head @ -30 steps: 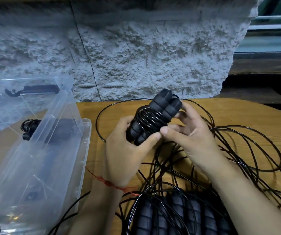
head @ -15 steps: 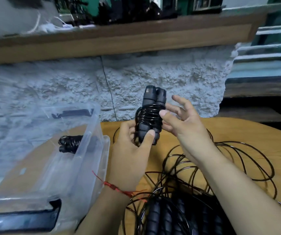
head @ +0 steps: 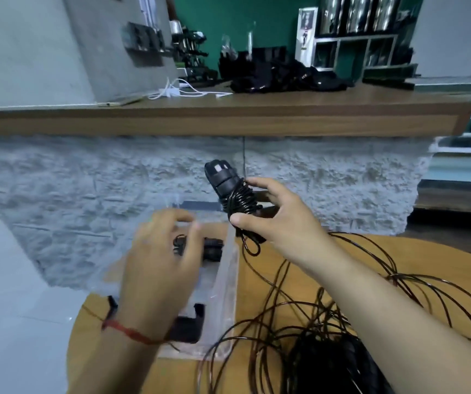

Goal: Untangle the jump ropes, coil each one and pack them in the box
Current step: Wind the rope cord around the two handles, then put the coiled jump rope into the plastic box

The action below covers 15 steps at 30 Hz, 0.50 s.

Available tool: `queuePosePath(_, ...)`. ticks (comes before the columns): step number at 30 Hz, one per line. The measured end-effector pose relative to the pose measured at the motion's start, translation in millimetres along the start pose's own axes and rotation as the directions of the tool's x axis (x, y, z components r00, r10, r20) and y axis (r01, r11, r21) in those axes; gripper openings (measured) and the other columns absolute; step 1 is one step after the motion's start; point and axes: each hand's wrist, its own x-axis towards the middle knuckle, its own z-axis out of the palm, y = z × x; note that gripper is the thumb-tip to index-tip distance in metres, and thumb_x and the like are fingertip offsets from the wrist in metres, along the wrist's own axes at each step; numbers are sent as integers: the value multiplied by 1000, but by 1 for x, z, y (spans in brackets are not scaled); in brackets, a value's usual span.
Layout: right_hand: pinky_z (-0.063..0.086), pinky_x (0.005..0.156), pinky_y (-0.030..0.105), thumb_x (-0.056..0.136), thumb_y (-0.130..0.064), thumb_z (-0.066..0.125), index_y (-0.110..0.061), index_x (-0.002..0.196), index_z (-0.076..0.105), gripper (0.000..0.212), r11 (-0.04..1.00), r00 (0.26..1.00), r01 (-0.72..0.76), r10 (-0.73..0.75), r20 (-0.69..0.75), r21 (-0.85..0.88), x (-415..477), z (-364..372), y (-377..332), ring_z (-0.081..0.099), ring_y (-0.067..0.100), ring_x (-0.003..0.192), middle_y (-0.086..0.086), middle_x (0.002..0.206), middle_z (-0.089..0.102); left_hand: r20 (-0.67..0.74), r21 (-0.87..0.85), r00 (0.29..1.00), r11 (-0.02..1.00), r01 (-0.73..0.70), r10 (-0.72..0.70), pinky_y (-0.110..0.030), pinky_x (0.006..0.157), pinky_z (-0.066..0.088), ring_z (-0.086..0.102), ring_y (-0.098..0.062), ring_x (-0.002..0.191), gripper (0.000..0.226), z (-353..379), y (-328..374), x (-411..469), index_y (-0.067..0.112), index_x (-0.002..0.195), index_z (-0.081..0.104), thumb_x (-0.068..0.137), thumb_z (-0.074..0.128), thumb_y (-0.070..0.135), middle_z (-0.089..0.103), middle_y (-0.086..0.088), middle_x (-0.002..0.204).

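Right hand fingers curled round coiled jump rope; left hand fingers loosely spread, empty, over box.

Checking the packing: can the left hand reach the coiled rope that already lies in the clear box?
Probably yes. The left hand hovers above the clear box, partly over the coiled rope; no lid seems to cover it.
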Motion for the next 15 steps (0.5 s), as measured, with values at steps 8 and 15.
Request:
queuePosePath(8,58,88,37,76,-41,89,-41,129,52,65,909,973,90,8,231,-408,49,80,-31,69,15,106,-14,126,64,338,417,830,862,290,-443,-43,94,49,61,-34,121,44,-39,-124,35,21,153,42,111,38,33,54,-11,150)
queuePosePath(15,51,65,36,75,-32,88,-24,129,47,68,616,840,155,330,432,-772,100,138,-9,60,18,88,0,107,60,336,396,829,865,307,-448,-43,101,49,60,-35,125,49,-45,-130,25,19,154,37,106,41,28,50,-9,153)
